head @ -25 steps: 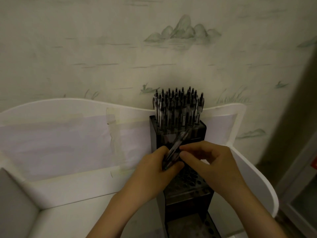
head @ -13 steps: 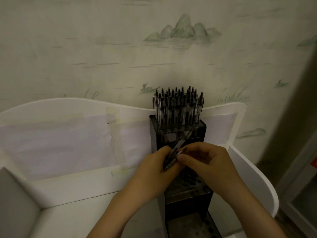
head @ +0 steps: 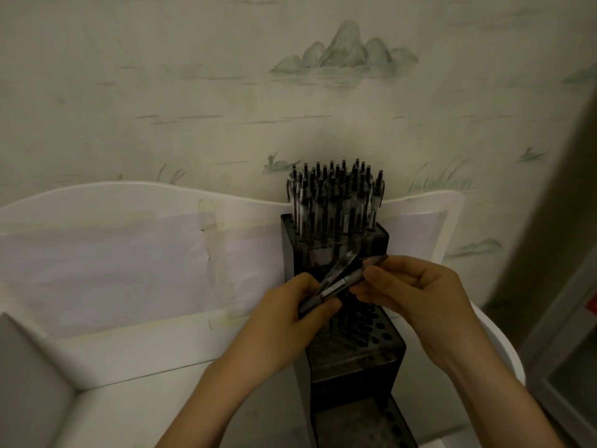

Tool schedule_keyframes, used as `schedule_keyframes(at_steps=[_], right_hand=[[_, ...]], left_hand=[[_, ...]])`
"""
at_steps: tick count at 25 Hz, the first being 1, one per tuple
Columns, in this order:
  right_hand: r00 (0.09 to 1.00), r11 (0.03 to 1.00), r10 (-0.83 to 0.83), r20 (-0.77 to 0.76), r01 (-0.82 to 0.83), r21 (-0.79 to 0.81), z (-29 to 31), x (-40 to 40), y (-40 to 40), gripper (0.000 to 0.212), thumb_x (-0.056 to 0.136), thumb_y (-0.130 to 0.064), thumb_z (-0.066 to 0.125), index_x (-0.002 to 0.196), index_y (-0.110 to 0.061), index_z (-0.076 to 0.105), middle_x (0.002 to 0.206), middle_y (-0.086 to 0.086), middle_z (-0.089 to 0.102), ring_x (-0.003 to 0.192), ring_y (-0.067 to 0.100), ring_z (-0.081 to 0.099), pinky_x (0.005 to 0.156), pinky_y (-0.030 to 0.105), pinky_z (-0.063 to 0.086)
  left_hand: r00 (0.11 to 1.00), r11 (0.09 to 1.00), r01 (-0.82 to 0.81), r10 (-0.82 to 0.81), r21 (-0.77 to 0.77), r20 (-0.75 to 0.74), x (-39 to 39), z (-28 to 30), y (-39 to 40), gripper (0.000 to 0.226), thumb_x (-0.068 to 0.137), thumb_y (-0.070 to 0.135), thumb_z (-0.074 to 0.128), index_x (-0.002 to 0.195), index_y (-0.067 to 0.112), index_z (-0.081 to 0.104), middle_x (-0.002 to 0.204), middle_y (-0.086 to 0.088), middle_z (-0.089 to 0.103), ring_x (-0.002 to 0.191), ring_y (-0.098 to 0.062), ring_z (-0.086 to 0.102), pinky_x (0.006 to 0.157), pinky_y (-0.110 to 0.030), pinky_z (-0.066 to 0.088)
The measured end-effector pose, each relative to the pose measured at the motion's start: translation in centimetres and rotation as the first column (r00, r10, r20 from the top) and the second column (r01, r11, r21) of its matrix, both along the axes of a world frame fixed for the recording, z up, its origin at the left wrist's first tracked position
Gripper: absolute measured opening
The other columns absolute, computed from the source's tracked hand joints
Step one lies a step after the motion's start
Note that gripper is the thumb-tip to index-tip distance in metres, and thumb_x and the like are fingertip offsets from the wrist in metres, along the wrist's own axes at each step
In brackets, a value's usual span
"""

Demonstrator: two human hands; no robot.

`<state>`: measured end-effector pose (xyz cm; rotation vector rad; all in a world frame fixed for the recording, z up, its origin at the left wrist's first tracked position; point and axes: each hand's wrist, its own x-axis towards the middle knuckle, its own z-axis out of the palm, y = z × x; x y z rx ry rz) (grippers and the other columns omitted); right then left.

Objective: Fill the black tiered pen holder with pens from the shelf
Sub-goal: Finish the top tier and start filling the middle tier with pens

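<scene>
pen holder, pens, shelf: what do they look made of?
Black tiered pen holder: probably moulded plastic, matte black, with drilled-looking hole grids.
Pens: likely clear plastic barrels with black caps; light passes through them.
White shelf: painted board or plastic, smooth satin white; the dim light leaves it open.

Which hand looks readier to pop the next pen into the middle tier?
Probably the right hand: it pinches one pen clear of the bundle held by the left hand, above the middle tier.
</scene>
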<state>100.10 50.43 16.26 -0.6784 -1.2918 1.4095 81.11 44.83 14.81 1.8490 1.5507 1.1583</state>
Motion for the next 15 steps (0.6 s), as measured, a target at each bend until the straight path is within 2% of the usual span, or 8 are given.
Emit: schedule_keyframes(at_steps=[2, 4, 6, 8, 12, 15], right_hand=[[0.999, 1.0, -0.03, -0.028, 0.03, -0.002, 0.3, 0.3, 0.1, 0.018, 0.068, -0.016, 0.074, 0.084, -0.012, 0.08, 0.086, 0.018, 0.075, 0.076, 0.028, 0.074, 0.068, 0.027, 0.059], [0.987, 0.986, -0.157, -0.048, 0.159, 0.044, 1.0, 0.8, 0.2, 0.018, 0.067, -0.018, 0.075, 0.083, -0.01, 0.078, 0.084, 0.016, 0.075, 0.072, 0.026, 0.074, 0.068, 0.026, 0.059], [0.947, 0.936, -0.317, -0.042, 0.32, 0.147, 1.6, 1.7, 0.4, 0.024, 0.066, -0.021, 0.078, 0.085, -0.007, 0.076, 0.079, 0.012, 0.076, 0.067, 0.023, 0.073, 0.068, 0.024, 0.059], [0.898, 0.865, -0.441, 0.004, 0.424, 0.268, 2.2, 2.5, 0.5, 0.021, 0.069, -0.019, 0.079, 0.086, -0.008, 0.076, 0.074, 0.005, 0.076, 0.065, 0.019, 0.072, 0.067, 0.021, 0.058], [0.758, 0.747, -0.611, 0.229, 0.456, 0.483, 1.3, 2.3, 0.7, 0.011, 0.075, -0.021, 0.079, 0.085, -0.024, 0.076, 0.072, -0.008, 0.074, 0.069, 0.009, 0.069, 0.073, 0.019, 0.054], [0.685, 0.682, -0.669, 0.288, 0.412, 0.605, 0.2, 1.5, 0.8, 0.016, 0.076, -0.02, 0.079, 0.086, -0.031, 0.072, 0.077, -0.019, 0.069, 0.075, -0.003, 0.065, 0.074, 0.003, 0.044]], left_hand=[[1.0, 1.0, -0.005, 0.005, 0.005, 0.002, 0.0, 0.0, 0.1, 0.018, 0.088, 0.04, 0.066, 0.079, 0.027, 0.056, 0.063, 0.014, 0.059, 0.053, 0.004, 0.05, 0.051, -0.01, 0.036], [1.0, 1.0, -0.025, 0.025, 0.012, 0.007, -0.3, 0.0, 0.2, 0.018, 0.087, 0.04, 0.068, 0.079, 0.027, 0.057, 0.066, 0.009, 0.062, 0.054, 0.003, 0.051, 0.052, -0.011, 0.037], [0.998, 0.997, -0.066, 0.066, 0.027, 0.003, -0.6, -0.1, 0.2, 0.021, 0.087, 0.037, 0.068, 0.076, 0.026, 0.055, 0.063, 0.01, 0.059, 0.053, 0.003, 0.049, 0.051, -0.012, 0.036], [0.995, 0.994, -0.103, 0.103, 0.039, -0.008, -1.0, -0.1, 0.2, 0.024, 0.087, 0.035, 0.068, 0.072, 0.027, 0.051, 0.057, 0.016, 0.054, 0.051, 0.002, 0.047, 0.051, -0.012, 0.035], [0.995, 0.993, -0.104, 0.104, 0.062, 0.003, -1.1, 0.4, 0.1, 0.027, 0.088, 0.032, 0.067, 0.07, 0.027, 0.049, 0.054, 0.02, 0.054, 0.048, 0.003, 0.048, 0.049, -0.009, 0.034], [0.995, 0.992, -0.096, 0.096, 0.076, 0.01, -1.0, 0.6, 0.0, 0.026, 0.089, 0.031, 0.068, 0.07, 0.027, 0.05, 0.054, 0.02, 0.054, 0.047, 0.003, 0.048, 0.048, -0.008, 0.034]])
